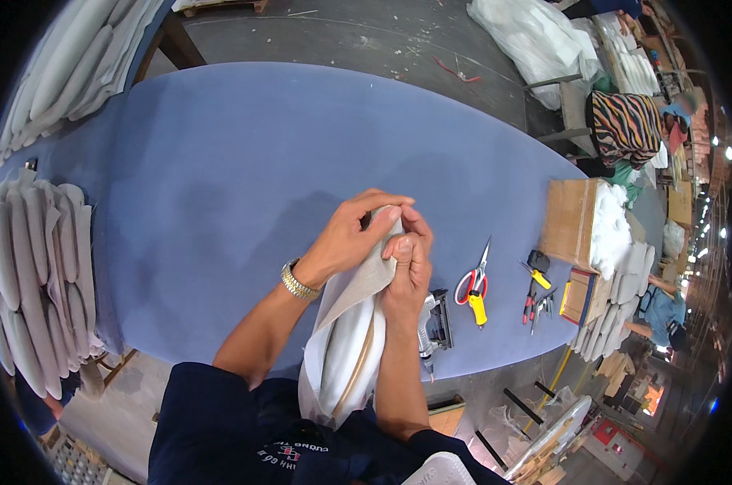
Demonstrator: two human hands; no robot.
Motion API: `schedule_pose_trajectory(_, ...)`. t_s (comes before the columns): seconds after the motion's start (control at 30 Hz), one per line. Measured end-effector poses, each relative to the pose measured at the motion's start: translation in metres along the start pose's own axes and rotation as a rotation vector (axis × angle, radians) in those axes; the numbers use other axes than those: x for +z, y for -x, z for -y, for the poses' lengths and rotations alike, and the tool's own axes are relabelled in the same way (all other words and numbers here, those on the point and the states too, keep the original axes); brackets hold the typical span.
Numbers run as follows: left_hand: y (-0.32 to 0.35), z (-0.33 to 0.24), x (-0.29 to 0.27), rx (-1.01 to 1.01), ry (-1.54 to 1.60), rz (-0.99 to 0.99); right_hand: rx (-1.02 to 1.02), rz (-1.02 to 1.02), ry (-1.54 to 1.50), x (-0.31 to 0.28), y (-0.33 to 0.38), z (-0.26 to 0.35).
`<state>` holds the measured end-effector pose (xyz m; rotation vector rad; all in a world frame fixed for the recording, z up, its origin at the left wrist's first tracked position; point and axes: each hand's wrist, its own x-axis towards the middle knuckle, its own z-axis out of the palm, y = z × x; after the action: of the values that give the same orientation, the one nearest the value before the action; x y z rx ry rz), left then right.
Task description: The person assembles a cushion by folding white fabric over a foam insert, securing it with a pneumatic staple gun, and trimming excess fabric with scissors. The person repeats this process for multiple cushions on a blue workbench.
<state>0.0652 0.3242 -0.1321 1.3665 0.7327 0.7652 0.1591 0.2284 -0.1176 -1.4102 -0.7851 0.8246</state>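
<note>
A long padded panel (351,364) stands on edge against my body, with white wadding, a thin brown strip along it and beige fabric (358,288) folded over part of it. My left hand (364,229) closes around the panel's far tip, thumb and fingers on the fabric. On the right side of that same tip, my right hand (410,263) grips the fabric with bent fingers, its thumb pressed on top. The fingertips of both hands nearly meet there. Just right of my right forearm lies a staple gun (436,323), touched by neither hand.
Scissors (472,287) with red handles and a yellow-handled tool (478,309) lie on the blue table (220,162). Farther right are pliers (530,305) and a cardboard box (568,220) with white wadding. Grey padded pieces (38,267) are stacked left. Other people are at right.
</note>
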Motion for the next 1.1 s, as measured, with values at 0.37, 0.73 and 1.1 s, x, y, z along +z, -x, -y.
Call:
schedule_pose_trajectory(0.37, 0.011, -0.002, 0.012, 0.024, -0.111, -0.043, 0.027, 0.012, -0.025, -0.010, 0.011, -0.004)
schedule_pose_trajectory(0.73, 0.008, -0.009, 0.015, -0.013, -0.054, -0.040, 0.119, -0.105, 0.757, -0.142, 0.111, -0.067)
schedule_pose_trajectory(1.1, 0.017, -0.002, 0.015, 0.026, -0.067, -0.056, 0.485, 0.058, 1.153, -0.183, 0.127, -0.096)
